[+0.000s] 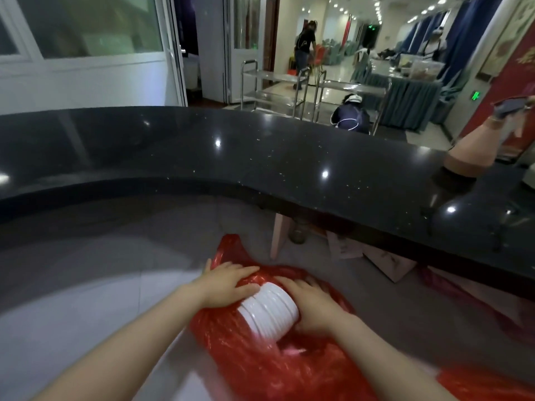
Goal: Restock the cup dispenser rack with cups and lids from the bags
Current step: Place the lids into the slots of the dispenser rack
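**Lids held at the red bag**

Both hands grip a white stack of lids (pixel 269 309) at six o'clock: left hand (pixel 231 283) spread flat over it, right hand (pixel 311 305) cupping its end, inside the red bag (pixel 260 366). No readable writing.

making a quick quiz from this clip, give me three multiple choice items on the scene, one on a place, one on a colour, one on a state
1. Where does the stack of white lids lie?
A. on the black counter
B. in the mouth of the bag
C. on a metal cart

2. What colour is the bag?
A. red
B. blue
C. clear

3. What are the hands doing?
A. both hang free
B. only one touches the stack
C. both are on the stack and bag

Answers:
1 B, the lids stick out of the bag below the black counter.
2 A, the crinkled plastic is red.
3 C, the left hand presses bag and stack from one side, and the right hand cups the other.
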A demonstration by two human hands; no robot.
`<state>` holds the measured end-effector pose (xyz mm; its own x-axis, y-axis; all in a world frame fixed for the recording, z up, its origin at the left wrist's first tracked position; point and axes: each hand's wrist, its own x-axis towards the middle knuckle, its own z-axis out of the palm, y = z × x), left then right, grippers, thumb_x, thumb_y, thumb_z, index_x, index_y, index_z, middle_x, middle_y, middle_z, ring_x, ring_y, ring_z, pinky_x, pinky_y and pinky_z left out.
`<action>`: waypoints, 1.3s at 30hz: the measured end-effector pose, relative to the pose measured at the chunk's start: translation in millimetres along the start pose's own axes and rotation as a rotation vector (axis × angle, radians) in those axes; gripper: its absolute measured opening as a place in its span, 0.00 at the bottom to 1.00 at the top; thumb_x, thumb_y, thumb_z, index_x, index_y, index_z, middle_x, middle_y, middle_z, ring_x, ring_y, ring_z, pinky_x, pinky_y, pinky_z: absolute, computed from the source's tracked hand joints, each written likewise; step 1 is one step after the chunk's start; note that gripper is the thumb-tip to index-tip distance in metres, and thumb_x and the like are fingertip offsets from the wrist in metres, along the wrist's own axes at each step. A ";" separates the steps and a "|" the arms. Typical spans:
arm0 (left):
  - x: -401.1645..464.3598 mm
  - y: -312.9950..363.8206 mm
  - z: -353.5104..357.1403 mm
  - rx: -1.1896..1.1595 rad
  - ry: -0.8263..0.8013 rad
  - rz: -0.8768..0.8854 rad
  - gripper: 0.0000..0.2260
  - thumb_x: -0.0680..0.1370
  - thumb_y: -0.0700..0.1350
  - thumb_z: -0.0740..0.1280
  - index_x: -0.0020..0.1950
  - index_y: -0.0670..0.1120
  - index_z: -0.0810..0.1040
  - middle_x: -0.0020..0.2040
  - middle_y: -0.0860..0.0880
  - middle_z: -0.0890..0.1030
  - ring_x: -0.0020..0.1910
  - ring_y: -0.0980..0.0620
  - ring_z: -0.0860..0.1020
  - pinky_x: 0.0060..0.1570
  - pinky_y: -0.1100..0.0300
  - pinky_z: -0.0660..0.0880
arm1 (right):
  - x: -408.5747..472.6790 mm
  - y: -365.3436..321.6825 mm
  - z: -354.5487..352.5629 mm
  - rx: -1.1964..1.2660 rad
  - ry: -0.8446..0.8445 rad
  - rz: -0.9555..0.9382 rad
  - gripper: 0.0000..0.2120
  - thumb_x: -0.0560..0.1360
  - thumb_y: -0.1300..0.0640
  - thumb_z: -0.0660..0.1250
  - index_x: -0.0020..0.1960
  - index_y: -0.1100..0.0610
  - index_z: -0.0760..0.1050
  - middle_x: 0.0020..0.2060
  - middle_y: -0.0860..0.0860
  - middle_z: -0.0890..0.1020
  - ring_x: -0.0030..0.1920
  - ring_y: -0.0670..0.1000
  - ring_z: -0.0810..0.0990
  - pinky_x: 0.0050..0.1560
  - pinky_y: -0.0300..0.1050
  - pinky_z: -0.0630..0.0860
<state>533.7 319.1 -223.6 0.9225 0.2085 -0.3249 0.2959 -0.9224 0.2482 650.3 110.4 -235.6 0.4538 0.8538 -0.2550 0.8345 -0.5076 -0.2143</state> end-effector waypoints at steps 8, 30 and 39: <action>22.0 -12.4 20.4 -0.026 0.136 -0.033 0.23 0.77 0.54 0.60 0.72 0.58 0.64 0.69 0.55 0.68 0.69 0.51 0.65 0.70 0.45 0.55 | 3.9 7.3 10.1 0.057 0.186 -0.015 0.25 0.76 0.53 0.60 0.70 0.41 0.58 0.63 0.49 0.75 0.62 0.56 0.72 0.58 0.48 0.69; -71.4 17.5 7.0 -0.448 0.630 0.161 0.05 0.72 0.44 0.72 0.46 0.52 0.80 0.42 0.59 0.80 0.43 0.61 0.77 0.45 0.65 0.74 | -18.3 -4.5 -1.3 0.249 0.411 -0.068 0.22 0.75 0.56 0.63 0.67 0.41 0.68 0.61 0.45 0.72 0.51 0.56 0.79 0.49 0.51 0.75; -84.6 14.7 37.8 -0.427 0.551 -0.080 0.17 0.67 0.58 0.74 0.50 0.59 0.72 0.48 0.62 0.76 0.45 0.65 0.73 0.45 0.68 0.69 | -16.5 2.7 -0.3 0.447 0.379 0.069 0.27 0.73 0.54 0.65 0.70 0.44 0.64 0.63 0.46 0.72 0.62 0.48 0.73 0.61 0.41 0.68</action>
<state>450.6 275.7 -226.9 0.8519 0.5086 0.1252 0.3351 -0.7130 0.6160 645.2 94.9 -231.8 0.6512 0.7570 0.0542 0.6235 -0.4929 -0.6068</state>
